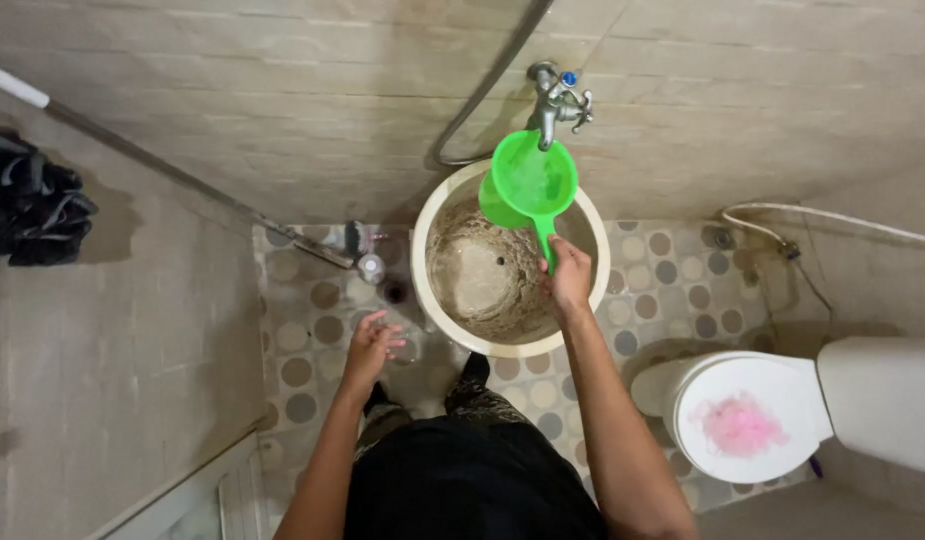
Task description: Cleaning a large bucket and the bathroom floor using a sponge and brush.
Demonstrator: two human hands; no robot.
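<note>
Right hand [570, 275]: closed on handle of green dipper [531, 182], held under tap [555, 100], above bucket [419, 262].
Left hand [369, 343]: fingers loosely spread, empty, near small bottles [373, 268] on floor, left.
Risk: tilted dipper could spill; wet tiles [663, 285] slippery.

Warm, dim indoor light falls from above, leaving the beige wall tiles [283, 90] evenly lit and a little dull. Soft shadows gather toward 9 o'clock, under the dark cloth bundle [33, 200]. The white toilet lid [748, 415] at 4 o'clock glares slightly. Wide-angle distortion bends lines at the edges, and focus is fairly sharp.
</note>
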